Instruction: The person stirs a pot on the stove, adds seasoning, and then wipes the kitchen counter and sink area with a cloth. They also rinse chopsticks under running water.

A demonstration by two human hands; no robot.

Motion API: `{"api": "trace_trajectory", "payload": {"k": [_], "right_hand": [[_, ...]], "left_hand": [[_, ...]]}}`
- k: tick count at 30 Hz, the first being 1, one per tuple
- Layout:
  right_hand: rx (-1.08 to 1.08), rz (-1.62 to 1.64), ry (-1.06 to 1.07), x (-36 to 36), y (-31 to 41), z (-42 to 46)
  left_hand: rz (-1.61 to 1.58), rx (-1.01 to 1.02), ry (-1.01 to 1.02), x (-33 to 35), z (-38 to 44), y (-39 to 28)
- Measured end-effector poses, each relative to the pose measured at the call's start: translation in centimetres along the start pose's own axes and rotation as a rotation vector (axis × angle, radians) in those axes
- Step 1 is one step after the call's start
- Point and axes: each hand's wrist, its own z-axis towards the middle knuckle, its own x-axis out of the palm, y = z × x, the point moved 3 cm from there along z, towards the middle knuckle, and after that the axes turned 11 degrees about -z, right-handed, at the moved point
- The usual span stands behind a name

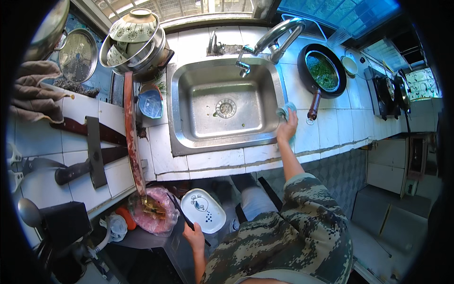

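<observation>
My right hand [287, 127] grips a light blue-green cloth [286, 110] at the right rim of the stainless steel sink [177, 142]. A few small scraps lie around the drain strainer [226, 108]. Low on the left, my left hand [194, 234] holds black chopsticks [184, 214] together with a white oval plate [214, 206] that carries a blue fish drawing. The plate is below the counter's front edge, beside a bin with a pink bag [166, 216] that has food waste in it.
A black pan [303, 78] with leafy greens stands right of the sink, its handle [314, 106] towards me. The faucet [275, 35] arches over the back corner. Stacked bowls [133, 28], a blue bowl [150, 103] and a cleaver [95, 152] are on the left; a gas stove [379, 92] is far right.
</observation>
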Motion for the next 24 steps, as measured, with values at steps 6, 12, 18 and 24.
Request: {"api": "trace_trajectory", "payload": {"k": [6,12,18,24], "right_hand": [[-0.464,0.346,0.33,7.6,12.9,4.1],[-0.414,0.289,-0.063,11.9,20.1,15.0],[-0.439,-0.964,0.079,20.2,22.8,21.8],[0.199,-0.226,-0.036,22.3,20.4,23.4]], "left_hand": [[0.037,0.069,0.085,3.5,4.0,-4.1],[0.028,0.086,0.094,5.9,7.3,-7.8],[0.05,0.038,0.096,8.1,10.0,-6.5],[0.037,-0.041,0.072,9.9,12.7,-9.0]]}}
